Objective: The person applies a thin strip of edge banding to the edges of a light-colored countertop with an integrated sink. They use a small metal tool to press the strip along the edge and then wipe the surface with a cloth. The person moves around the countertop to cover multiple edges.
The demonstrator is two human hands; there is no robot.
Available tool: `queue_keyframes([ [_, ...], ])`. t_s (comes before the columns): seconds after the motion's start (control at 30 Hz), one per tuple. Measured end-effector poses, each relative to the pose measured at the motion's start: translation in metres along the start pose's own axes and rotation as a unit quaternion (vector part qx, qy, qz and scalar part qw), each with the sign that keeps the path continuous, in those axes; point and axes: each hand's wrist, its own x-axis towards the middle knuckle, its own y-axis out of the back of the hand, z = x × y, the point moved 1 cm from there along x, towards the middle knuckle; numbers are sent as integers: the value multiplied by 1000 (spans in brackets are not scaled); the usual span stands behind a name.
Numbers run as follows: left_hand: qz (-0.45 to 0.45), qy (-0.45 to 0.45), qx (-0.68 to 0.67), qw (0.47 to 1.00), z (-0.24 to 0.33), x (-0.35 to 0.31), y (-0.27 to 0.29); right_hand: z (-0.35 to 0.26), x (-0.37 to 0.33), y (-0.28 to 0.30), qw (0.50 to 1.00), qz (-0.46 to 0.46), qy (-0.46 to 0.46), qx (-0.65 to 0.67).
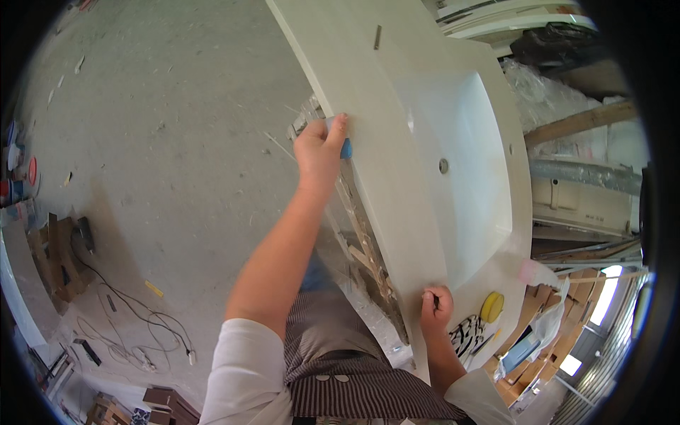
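Observation:
A white washbasin top (397, 184) with a moulded sink (467, 142) and a drain hole (444, 166) lies in front of me. At its left edge, my left hand (320, 152) is closed around a blue pad-like piece (346, 149), mostly hidden by the fingers; the thumb rests on the top surface. Closer to me, my right hand (437, 308) is curled on the near part of the top, and whatever its fingers hold cannot be made out. Right of it are a round yellow object (492, 307) and a black-and-white patterned cloth (467, 334).
A small metal strip (377, 37) lies on the far part of the top. Beyond the right edge stand a pinkish bottle (536, 273), a plastic bag (549, 322) and a wooden beam (581, 123). Cables (134, 333) and cardboard (57, 255) lie on the floor at left.

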Motion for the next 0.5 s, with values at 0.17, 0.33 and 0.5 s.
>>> queue_keyframes([
  [0.17, -49, -47, 153, 986, -53, -150, -22, 23, -68, 32, 995, 35, -94, 4],
  [0.33, -158, -70, 93, 981, -92, -278, -33, 15, -99, 54, 995, 18, -95, -25],
  [0.5, -44, -25, 78, 996, -60, -170, -27, 32, -132, 87, 995, 20, -81, -62],
])
